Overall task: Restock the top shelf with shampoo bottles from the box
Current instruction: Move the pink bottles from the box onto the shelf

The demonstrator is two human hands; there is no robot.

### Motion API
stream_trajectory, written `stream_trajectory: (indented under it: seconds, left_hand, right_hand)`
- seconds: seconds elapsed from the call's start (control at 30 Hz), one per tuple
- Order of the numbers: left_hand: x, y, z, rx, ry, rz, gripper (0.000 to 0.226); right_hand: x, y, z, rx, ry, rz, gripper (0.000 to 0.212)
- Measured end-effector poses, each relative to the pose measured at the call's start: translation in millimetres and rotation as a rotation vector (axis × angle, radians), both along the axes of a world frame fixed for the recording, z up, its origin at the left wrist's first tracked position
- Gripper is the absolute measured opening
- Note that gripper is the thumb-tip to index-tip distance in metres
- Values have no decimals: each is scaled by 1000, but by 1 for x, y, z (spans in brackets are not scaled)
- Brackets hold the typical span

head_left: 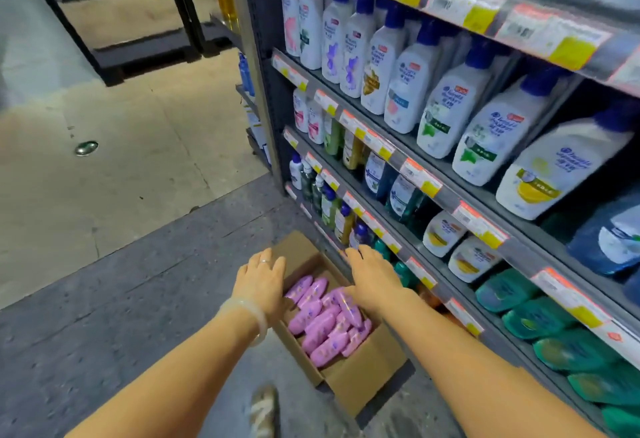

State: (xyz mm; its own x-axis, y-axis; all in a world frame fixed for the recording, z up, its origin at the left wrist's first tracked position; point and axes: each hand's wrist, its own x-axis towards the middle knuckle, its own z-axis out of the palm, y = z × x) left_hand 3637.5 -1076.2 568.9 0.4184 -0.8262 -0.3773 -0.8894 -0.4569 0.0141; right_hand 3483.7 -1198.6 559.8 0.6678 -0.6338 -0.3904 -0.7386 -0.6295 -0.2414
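Shampoo bottles (323, 320) in pink (small, lying on their sides in a loose heap) fill an open cardboard box (363, 378) that sits on the grey floor (138, 299) at the foot of the shelving; their print is too blurred to read.

Going left to right: a round metal disc (86, 148) is set into the paler floor at far left. The left hand (261, 282) comes next, palm down over the box's left edge, its fingers (273, 266) straight and loosely spread, holding nothing; a ring shows on 1 finger and a pale bangle (249, 316) circles the wrist. A patterned shoe (263, 410) shows below, just left of the box's near corner. The right hand (372, 276) hovers over the box's right side, close to the bottles, fingers extended and relaxed, also gripping nothing; whether it touches a bottle cannot be told.

To the right stands the dark shelf unit (263, 91). Its upper visible row carries tall white bottles with blue caps (408, 91), whose blue logo looks like Head & Shoulders, though the lettering is smeared. Orange, white and yellow price tags (420, 178) line every shelf edge, none legible. Lower rows hold smaller white, green and dark blue bottles, and teal bottles (540, 316) lie in a row at lower right.
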Motion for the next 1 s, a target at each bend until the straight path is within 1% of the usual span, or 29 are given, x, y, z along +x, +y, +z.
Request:
stream_trajectory:
  seconds: [0.13, 0.23, 0.33, 0.43, 0.57, 0.67, 0.73, 0.8, 0.83, 0.9, 1.0]
  left_hand:
    - [54, -65, -36, 52, 34, -172, 65]
    - [90, -111, -77, 106, 71, -269, 58]
    - [112, -139, -134, 180, 118, -315, 59]
    - [122, -154, -216, 240, 168, -309, 65]
    - [124, -148, -353, 347, 303, -206, 72]
    - [126, -135, -455, 387, 378, -49, 75]
    - [128, -127, -516, 425, 399, 38, 82]
    - [128, -120, -572, 471, 433, 36, 80]
    - [127, -117, -597, 491, 456, 21, 76]
    - [124, -111, -639, 487, 529, 72, 69]
    - [109, -103, -677, 373, 645, 266, 64]
  right_hand:
    - [38, -39, -39, 57, 21, -186, 61]
    - [62, -63, -85, 122, 13, -374, 62]
    - [80, -68, -148, 221, 19, -517, 58]
    - [92, -63, -229, 316, 18, -661, 59]
    - [99, -36, -359, 441, -40, -826, 72]
    - [101, -8, -456, 544, -71, -1089, 75]
    - [104, 8, -513, 614, -86, -1294, 70]
    - [110, 19, -563, 729, -168, -1469, 60]
    - [114, 23, -586, 773, -194, -1515, 60]
    - [121, 29, -623, 749, -186, -1539, 60]
    - [129, 31, -655, 644, -172, -1616, 67]
